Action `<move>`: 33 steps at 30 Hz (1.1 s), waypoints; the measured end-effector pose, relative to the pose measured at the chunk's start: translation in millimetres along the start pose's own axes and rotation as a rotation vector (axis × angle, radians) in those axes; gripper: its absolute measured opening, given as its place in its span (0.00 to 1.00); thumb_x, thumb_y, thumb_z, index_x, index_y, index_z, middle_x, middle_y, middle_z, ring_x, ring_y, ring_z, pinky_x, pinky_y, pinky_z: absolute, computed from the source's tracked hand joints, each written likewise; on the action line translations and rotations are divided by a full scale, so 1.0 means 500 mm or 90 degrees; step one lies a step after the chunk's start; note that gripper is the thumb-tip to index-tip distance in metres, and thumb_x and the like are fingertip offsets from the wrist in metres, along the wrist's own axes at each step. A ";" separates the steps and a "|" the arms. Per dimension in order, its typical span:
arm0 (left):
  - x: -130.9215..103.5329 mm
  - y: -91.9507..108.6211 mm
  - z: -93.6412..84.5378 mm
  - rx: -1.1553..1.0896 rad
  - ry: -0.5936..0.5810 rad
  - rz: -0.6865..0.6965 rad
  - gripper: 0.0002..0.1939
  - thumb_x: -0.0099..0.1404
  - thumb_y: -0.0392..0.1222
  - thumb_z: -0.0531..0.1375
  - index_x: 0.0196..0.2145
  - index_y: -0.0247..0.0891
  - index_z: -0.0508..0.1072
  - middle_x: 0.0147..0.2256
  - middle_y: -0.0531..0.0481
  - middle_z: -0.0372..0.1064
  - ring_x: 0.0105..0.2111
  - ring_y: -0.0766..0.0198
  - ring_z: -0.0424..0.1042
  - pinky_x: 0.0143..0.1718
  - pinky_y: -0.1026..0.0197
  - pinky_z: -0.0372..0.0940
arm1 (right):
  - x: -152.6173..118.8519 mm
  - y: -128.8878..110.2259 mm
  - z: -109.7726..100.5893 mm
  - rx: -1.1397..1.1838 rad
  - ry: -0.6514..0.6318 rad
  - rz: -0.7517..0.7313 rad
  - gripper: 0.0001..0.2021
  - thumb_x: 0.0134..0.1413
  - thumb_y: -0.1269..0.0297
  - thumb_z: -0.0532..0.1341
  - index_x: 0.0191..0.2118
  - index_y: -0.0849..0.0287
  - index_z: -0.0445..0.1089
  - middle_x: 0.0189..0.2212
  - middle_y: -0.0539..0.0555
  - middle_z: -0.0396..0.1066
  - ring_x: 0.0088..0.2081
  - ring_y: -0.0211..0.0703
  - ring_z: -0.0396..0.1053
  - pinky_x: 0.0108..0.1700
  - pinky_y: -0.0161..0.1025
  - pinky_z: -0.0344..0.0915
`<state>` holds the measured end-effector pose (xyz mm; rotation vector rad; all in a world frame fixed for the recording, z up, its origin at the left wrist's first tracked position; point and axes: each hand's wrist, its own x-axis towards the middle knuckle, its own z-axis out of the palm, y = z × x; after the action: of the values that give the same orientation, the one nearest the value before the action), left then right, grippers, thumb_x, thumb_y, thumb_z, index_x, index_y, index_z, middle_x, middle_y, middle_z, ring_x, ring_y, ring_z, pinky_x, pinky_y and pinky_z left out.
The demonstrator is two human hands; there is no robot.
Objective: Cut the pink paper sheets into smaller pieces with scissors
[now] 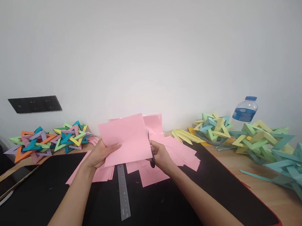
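Observation:
My left hand [102, 153] grips a sheet of pink paper [128, 135] near its lower left, thumb on the near face, holding it up above the mat. In my right hand [160, 155] is a pair of scissors [153, 158] with dark handles. Their blades point upward along the right edge of the sheet; whether they are cutting into it I cannot tell. Below the raised sheet lie more pink sheets [152, 177], spread out on both sides. A metal ruler [123, 194] rests on the mat between my forearms.
A black mat [180, 206] with red edging covers much of the wooden table [239, 186]. Folded paper stars [72, 136] stand at the left; green and blue ones [255, 142] at the right, by a plastic bottle [245, 110]. Yellow strips [185, 136] lie behind. A phone [4, 188] sits front left.

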<state>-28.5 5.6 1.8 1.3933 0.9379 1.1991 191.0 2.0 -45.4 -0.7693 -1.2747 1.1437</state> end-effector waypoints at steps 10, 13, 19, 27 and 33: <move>-0.002 0.008 0.013 0.003 -0.015 -0.057 0.21 0.47 0.43 0.69 0.39 0.34 0.75 0.42 0.40 0.75 0.40 0.53 0.74 0.41 0.54 0.70 | 0.006 0.021 -0.002 -0.021 -0.029 -0.008 0.05 0.31 0.70 0.62 0.22 0.58 0.66 0.15 0.45 0.60 0.20 0.36 0.59 0.19 0.32 0.55; -0.003 0.008 0.013 0.001 -0.011 -0.050 0.22 0.48 0.43 0.69 0.41 0.35 0.74 0.42 0.41 0.75 0.41 0.53 0.74 0.41 0.56 0.70 | 0.006 0.022 -0.003 -0.028 -0.024 -0.015 0.04 0.32 0.70 0.61 0.21 0.58 0.66 0.14 0.44 0.59 0.19 0.35 0.59 0.19 0.32 0.56; -0.003 0.009 0.014 0.009 -0.004 -0.045 0.25 0.47 0.43 0.69 0.43 0.35 0.74 0.42 0.42 0.75 0.39 0.53 0.74 0.40 0.55 0.70 | 0.005 0.021 -0.004 -0.019 -0.036 0.002 0.04 0.32 0.70 0.60 0.23 0.59 0.67 0.12 0.43 0.57 0.17 0.34 0.57 0.18 0.31 0.55; -0.004 0.015 0.018 0.012 0.005 -0.053 0.24 0.46 0.43 0.70 0.42 0.34 0.74 0.41 0.42 0.75 0.36 0.54 0.75 0.37 0.57 0.71 | 0.007 0.028 -0.006 0.018 -0.087 0.012 0.07 0.34 0.71 0.55 0.26 0.59 0.65 0.13 0.43 0.59 0.17 0.32 0.57 0.18 0.30 0.53; -0.006 0.013 0.016 0.005 0.007 -0.061 0.22 0.47 0.42 0.69 0.41 0.33 0.74 0.41 0.41 0.75 0.37 0.56 0.74 0.36 0.59 0.71 | 0.006 0.023 -0.004 0.023 -0.083 0.026 0.08 0.33 0.73 0.54 0.27 0.59 0.65 0.12 0.43 0.59 0.16 0.32 0.57 0.18 0.29 0.52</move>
<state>-21.4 0.1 7.7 1.3334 1.0064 1.1326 190.1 8.6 -55.5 -0.7065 -1.3479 1.2633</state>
